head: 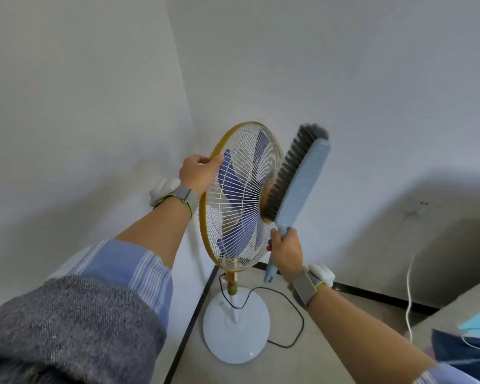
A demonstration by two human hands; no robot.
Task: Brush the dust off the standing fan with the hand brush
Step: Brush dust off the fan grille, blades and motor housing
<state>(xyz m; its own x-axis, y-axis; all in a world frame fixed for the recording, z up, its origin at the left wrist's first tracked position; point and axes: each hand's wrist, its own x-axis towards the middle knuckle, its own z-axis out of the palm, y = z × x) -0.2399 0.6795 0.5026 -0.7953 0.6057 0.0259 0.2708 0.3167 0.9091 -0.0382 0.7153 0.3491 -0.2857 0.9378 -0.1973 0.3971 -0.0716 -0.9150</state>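
A standing fan (233, 206) with a white wire grille, yellow rim and blue blades stands in a room corner on a round white base (237, 331). My left hand (197, 171) grips the yellow rim at the fan's upper left. My right hand (286, 250) holds the handle of a long blue hand brush (299, 189). The brush points up and its dark bristles touch the right side of the grille near the hub.
White walls meet in the corner right behind the fan. A black power cord (297, 322) loops on the floor by the base. A white cable (409, 295) hangs at the right beside a light surface (455, 309) with blue items on it.
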